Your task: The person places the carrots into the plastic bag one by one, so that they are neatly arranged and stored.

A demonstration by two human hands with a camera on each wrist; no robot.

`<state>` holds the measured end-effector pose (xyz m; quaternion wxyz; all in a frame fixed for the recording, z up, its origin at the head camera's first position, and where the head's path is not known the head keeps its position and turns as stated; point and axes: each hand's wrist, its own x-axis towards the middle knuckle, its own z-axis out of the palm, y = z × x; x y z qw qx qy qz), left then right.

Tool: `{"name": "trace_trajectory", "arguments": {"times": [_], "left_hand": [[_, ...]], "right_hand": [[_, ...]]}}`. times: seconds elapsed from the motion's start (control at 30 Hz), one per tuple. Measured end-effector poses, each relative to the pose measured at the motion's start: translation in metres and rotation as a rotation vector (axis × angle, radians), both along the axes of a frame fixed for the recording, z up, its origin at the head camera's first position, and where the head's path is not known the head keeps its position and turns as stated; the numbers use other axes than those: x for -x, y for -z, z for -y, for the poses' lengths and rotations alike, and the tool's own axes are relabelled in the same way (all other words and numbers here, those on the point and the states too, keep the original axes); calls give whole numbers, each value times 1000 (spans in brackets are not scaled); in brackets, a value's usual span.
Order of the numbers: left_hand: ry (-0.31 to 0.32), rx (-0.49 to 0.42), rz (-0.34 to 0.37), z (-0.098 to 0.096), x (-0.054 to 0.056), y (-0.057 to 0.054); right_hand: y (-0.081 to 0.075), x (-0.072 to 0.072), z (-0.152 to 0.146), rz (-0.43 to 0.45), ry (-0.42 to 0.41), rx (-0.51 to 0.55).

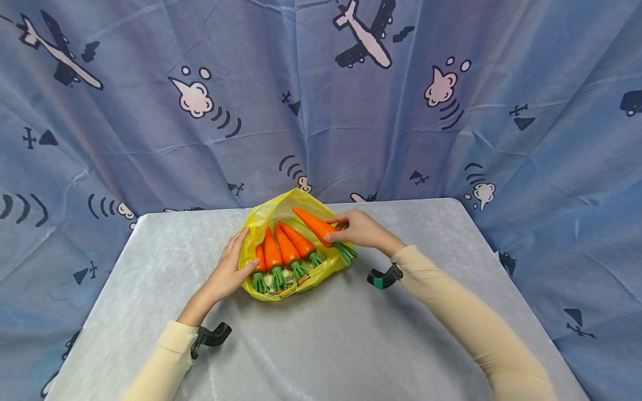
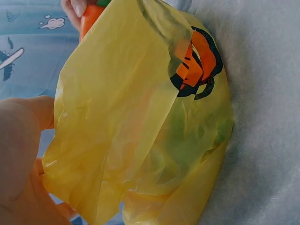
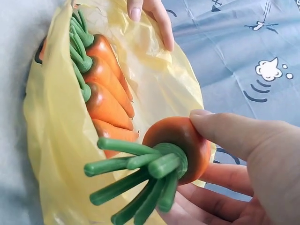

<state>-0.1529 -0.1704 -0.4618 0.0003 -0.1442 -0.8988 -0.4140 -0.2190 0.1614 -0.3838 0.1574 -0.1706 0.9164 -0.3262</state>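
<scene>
A yellow plastic bag (image 1: 271, 210) lies on its side with its mouth gaping, and several orange carrots (image 1: 287, 248) with green stem stubs lie side by side in it. My left hand (image 1: 232, 270) holds the bag's left rim, thumb on one side and fingers on the other. At the right of the mouth, my right hand (image 1: 365, 229) grips another carrot (image 1: 315, 224) near its thick end. That carrot's tip points into the bag and its green stems (image 3: 164, 164) face the right wrist camera. An orange and black print (image 2: 199, 63) shows on the bag's outside.
The bag rests near the back of a light grey table (image 1: 301, 356). Behind the table hangs a blue curtain (image 1: 321, 133) with airplane and cloud prints. Black wrist straps (image 1: 213, 335) are on both forearms.
</scene>
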Motion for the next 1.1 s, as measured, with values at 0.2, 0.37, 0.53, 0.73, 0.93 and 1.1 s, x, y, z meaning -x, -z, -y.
{"name": "trace_trajectory", "arguments": {"times": [0.2, 0.37, 0.53, 0.73, 0.93, 1.1], "left_hand": [[1, -1, -2, -1, 0, -1], [3, 1, 1, -1, 0, -2], [5, 2, 4, -2, 1, -2], [3, -6, 4, -3, 0, -3], [3, -14, 1, -3, 0, -2], [1, -14, -2, -3, 0, -2]], "right_hand": [[3, 15, 11, 27, 7, -16], [8, 28, 22, 66, 18, -18], [15, 38, 33, 89, 24, 2], [19, 41, 43, 91, 30, -16], [24, 44, 47, 57, 15, -21], [28, 44, 48, 46, 6, -28]]}}
